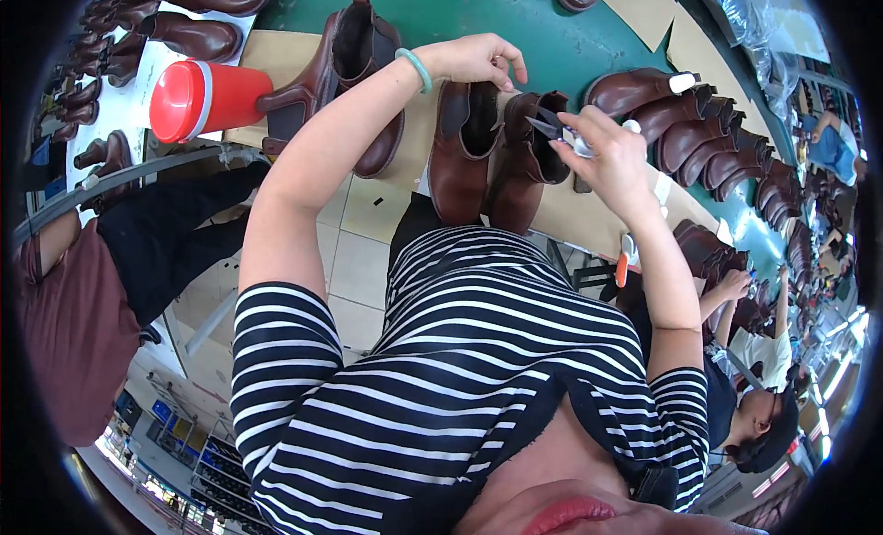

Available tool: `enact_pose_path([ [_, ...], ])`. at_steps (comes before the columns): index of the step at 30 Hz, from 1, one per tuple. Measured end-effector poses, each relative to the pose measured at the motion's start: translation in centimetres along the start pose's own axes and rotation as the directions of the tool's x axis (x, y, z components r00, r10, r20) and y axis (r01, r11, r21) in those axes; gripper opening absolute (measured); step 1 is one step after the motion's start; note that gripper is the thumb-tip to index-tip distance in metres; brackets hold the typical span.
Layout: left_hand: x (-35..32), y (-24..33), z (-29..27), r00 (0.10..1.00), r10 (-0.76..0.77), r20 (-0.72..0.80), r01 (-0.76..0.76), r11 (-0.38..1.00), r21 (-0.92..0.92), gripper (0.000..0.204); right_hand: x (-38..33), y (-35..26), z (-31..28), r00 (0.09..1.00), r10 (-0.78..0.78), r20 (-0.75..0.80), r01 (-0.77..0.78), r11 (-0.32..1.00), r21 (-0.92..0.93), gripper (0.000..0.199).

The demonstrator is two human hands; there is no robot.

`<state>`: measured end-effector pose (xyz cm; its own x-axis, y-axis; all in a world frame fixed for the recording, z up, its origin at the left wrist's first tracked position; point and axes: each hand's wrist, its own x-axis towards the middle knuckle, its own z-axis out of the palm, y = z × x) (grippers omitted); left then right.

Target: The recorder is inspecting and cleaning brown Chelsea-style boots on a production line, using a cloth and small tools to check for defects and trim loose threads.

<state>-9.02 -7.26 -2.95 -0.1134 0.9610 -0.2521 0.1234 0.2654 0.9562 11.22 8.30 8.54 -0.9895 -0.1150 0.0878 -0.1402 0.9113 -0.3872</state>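
Observation:
My right hand (607, 158) is closed round a pair of small thread snips (549, 126). The pointed blades stand apart over the top of a brown ankle boot (517, 187). Its mate, another brown boot (453, 181), stands upright to the left, opening toward me. Above these two boots is my left hand (474, 61), a pale green bangle (418, 70) on its wrist. Its fingers are bent, thumb and fingertips close together; anything between them is too small to make out.
Left of the pair are more brown boots (359, 52) and a red jug (179, 103). Rows of boots (681, 126) line the green table (441, 11) on the right. An orange-handled tool (625, 259) is near my right forearm. Other people work on both sides.

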Motion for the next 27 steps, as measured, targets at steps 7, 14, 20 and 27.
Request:
enact_pose_path([
  [7, 0.9, -0.6, 0.8, 0.974, -0.119, -0.192, 0.099, 0.989, -0.112, 0.031, 0.8, -2.1, 5.4, 0.991, 0.026, -0.133, -0.04, 0.994, -0.102, 0.029],
  [14, 1.4, -0.8, 1.1, 0.931, -0.217, -0.294, 0.177, 0.972, -0.157, 0.033, 1.3, -2.2, 7.5, 0.992, 0.027, -0.125, -0.053, 0.977, -0.208, 0.024],
  [20, 1.6, -0.8, 0.9, 0.912, -0.279, -0.3, 0.225, 0.953, -0.202, 0.033, 1.1, -2.2, 8.3, 0.985, 0.06, -0.163, -0.092, 0.976, -0.195, 0.024],
  [27, 1.3, -0.3, 0.6, 0.877, -0.382, -0.29, 0.289, 0.903, -0.317, 0.031, 1.2, -2.6, 9.2, 0.966, 0.079, -0.244, -0.126, 0.975, -0.182, 0.023],
])
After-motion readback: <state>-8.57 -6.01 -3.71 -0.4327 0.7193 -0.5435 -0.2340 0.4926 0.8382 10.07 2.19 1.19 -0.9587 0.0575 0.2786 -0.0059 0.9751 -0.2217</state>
